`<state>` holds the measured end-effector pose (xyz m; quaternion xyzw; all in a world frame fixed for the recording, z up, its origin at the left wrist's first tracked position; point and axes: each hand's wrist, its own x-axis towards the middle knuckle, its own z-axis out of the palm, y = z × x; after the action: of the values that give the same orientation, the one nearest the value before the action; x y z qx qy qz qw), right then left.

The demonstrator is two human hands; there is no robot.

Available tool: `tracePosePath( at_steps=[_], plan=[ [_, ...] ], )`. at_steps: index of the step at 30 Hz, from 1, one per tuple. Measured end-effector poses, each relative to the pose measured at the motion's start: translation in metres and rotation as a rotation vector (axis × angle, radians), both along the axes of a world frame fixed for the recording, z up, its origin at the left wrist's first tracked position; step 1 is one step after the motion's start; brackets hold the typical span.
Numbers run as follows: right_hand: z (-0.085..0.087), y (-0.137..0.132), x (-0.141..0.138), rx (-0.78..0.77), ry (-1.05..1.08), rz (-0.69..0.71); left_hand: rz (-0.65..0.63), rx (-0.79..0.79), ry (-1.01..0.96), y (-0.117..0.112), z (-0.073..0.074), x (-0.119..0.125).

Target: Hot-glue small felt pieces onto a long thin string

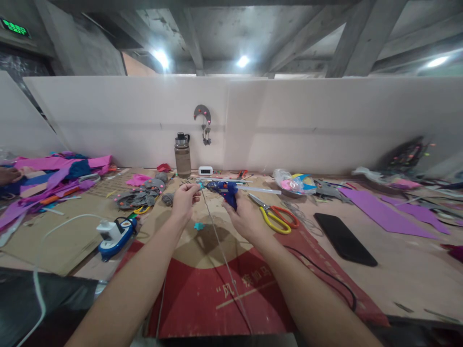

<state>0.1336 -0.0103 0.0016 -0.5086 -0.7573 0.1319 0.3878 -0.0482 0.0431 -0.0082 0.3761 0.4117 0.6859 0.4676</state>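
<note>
My right hand is closed round the grip of a blue hot glue gun, a clear glue stick jutting out of its back. The nozzle points left, close to the fingertips of my left hand. Those fingers pinch a small teal piece on a thin grey cord, which runs down across the board to its front edge. Whether nozzle and piece touch, I cannot tell. Another teal cut-out lies below on the red and tan cardboard.
Right of my hands lie orange-and-yellow scissors, a black phone and purple felt. Leftward are a blue power strip, grey felt pieces and a heap of coloured scraps. A bottle stands behind; another person's hand shows far left.
</note>
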Motion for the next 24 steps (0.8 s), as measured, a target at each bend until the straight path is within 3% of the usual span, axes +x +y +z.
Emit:
tracePosePath(
  at_steps=[24],
  plan=[
    [-0.0025, 0.002, 0.0003, -0.01, 0.002, 0.003, 0.001, 0.013, 0.006, 0.0017, -0.0017, -0.0019]
  ],
)
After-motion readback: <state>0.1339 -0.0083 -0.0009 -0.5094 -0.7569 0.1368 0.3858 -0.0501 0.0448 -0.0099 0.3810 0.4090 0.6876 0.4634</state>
